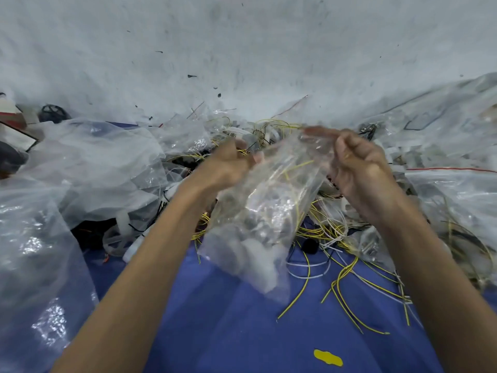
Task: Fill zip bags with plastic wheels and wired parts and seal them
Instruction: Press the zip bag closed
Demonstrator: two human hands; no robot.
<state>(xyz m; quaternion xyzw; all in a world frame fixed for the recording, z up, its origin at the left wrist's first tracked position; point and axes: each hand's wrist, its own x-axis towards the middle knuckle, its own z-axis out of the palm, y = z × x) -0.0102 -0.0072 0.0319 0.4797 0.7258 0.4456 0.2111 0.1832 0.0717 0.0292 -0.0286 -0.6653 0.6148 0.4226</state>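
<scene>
A clear zip bag (269, 211) hangs in the middle, held up by both hands at its top edge. It holds pale plastic wheels in its lower part and yellow wires. My left hand (228, 162) pinches the bag's top left corner. At the top right, my right hand (360, 168) grips the edge with fingers curled. Both hands are motion-blurred. Behind and under the bag lies a heap of yellow and white wired parts (330, 232) on the blue cloth (228, 319).
Large crumpled clear plastic sheets (94, 162) cover the left. Filled zip bags with red seal lines (457, 189) lie at the right. A white wall (242, 49) stands close behind. A yellow scrap (328, 357) lies on the cloth near me.
</scene>
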